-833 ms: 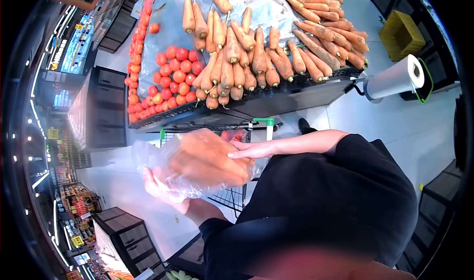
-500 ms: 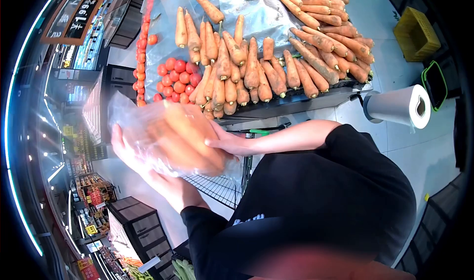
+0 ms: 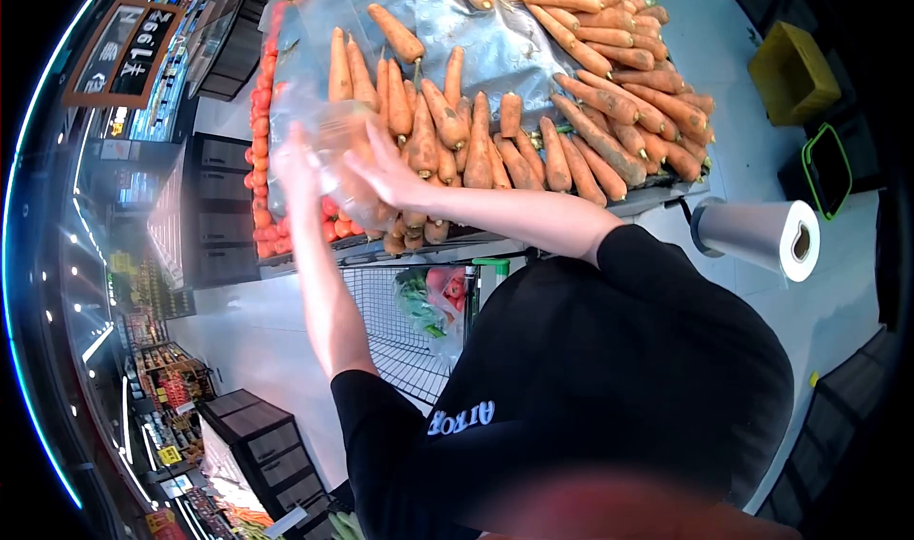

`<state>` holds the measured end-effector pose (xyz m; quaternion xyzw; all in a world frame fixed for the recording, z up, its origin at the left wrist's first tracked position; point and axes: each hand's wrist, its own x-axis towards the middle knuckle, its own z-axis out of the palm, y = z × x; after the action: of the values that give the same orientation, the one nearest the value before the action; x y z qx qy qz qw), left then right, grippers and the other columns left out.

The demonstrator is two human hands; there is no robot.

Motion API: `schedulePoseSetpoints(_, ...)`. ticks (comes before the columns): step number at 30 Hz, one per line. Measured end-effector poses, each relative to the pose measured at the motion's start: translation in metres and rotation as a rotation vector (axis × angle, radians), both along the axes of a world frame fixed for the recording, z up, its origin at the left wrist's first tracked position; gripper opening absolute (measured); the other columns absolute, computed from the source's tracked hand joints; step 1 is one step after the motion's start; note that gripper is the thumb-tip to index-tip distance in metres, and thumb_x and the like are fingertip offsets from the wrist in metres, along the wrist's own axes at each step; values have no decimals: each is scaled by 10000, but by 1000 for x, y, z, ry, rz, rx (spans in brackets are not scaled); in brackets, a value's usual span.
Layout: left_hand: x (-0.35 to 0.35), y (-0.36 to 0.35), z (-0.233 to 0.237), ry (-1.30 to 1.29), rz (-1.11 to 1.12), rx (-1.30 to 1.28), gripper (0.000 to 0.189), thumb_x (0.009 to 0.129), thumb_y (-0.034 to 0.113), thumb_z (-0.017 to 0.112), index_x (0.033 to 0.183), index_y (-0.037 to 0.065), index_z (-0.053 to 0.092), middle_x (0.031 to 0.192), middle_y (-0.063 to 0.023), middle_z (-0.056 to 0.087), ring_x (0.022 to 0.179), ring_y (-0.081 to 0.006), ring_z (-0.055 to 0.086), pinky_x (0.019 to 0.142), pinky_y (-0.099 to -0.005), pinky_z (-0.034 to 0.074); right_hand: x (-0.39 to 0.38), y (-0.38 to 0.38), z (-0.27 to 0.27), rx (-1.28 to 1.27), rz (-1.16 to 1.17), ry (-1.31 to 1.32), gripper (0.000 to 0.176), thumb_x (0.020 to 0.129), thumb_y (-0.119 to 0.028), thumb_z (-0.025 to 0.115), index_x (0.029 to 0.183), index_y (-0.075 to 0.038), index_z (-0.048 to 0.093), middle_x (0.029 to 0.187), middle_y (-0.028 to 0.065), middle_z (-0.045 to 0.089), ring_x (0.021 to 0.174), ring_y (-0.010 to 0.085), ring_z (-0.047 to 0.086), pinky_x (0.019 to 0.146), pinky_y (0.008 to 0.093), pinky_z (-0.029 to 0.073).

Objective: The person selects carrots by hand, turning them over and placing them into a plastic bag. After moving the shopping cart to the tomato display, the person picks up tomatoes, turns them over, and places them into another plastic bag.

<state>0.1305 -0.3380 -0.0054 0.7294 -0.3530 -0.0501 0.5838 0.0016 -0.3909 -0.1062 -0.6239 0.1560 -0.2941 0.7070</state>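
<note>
Holding a clear plastic bag [image 3: 333, 126] up over the carrots [image 3: 533, 130] on the bench [image 3: 659, 195], the left hand [image 3: 295, 164] grips one side of it. The right hand [image 3: 386, 173] is spread wide, flat against the other side. The bag is blurry; something orange, maybe a carrot, is inside. Its long side runs from near to far, away from the person. Tomatoes [image 3: 259, 150] lie just beside the left hand.

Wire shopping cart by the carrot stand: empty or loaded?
Loaded. The wire shopping cart holds bagged produce near its green handle: green vegetables and red produce in clear plastic.
</note>
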Motion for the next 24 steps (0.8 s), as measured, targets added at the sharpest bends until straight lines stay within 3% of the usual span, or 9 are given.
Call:
schedulePoseSetpoints(1,4,-2,-19,-31,-73,150,420,1033,337,611,711,71,654,606,69,492,539,-53,406,493,-269,312,2,-5,-8,27,-28,-111,1097,965,-713,452,1594,59,-8,1667,304,27,1565,393,29,1271,442,80)
schedulePoseSetpoints(3,13,-16,-65,433,-182,-151,366,1045,323,562,1149,-12,669,974,-77,714,839,-160,669,724,-304,534,-17,-8,-2,60,-5,-175,955,1017,-607,460,1586,79,120,1655,286,167,1565,338,127,1263,401,131)
schedulePoseSetpoints(6,8,-13,-62,661,-187,-244,408,1052,310,544,1259,-35,615,1101,-110,708,915,-199,686,773,-321,558,-14,-12,-22,55,55,-123,913,1026,-575,471,1581,79,159,1646,285,198,1557,344,158,1257,410,155)
schedulePoseSetpoints(10,10,-24,-71,462,-275,-174,348,1047,277,576,1256,1,614,1017,-53,687,875,-157,663,751,-302,549,-29,-14,-18,13,5,-89,836,1037,-490,533,1570,69,213,1587,269,311,1506,335,287,1231,412,236)
schedulePoseSetpoints(12,-6,-20,-56,429,-263,-117,333,1058,295,571,1221,9,620,973,-29,664,845,-122,646,721,-274,534,-35,-17,-4,82,22,-179,765,1023,-387,607,1546,45,256,1514,235,395,1389,303,459,1130,436,401)
schedulePoseSetpoints(15,6,-17,-67,500,-262,-119,401,1070,374,532,1185,5,640,926,-21,658,791,-90,611,654,-247,482,-35,-24,13,-392,-331,-230,664,961,-311,662,1480,-3,385,1421,210,493,1324,355,519,1100,460,418)
schedulePoseSetpoints(19,13,-15,-81,678,-253,-317,424,1095,429,448,1136,46,626,885,15,643,730,-41,563,583,-206,420,-27,-33,50,-980,-231,-317,459,855,-278,731,1224,-40,600,1297,159,592,1249,362,551,1077,498,424)
schedulePoseSetpoints(22,23,4,-84,770,-248,-334,399,1104,408,433,1089,61,630,859,28,622,699,-39,535,577,-210,406,-13,-41,42,-1286,-227,-252,513,832,-302,761,1249,-62,585,1257,135,604,1224,332,571,1083,510,403)
schedulePoseSetpoints(24,13,17,-62,764,-198,-343,361,1098,382,464,1017,78,641,784,55,572,628,-31,482,529,-209,360,-20,-51,36,-1396,-220,-163,378,832,-316,768,1089,-62,657,1056,105,649,1114,288,600,1075,510,396)
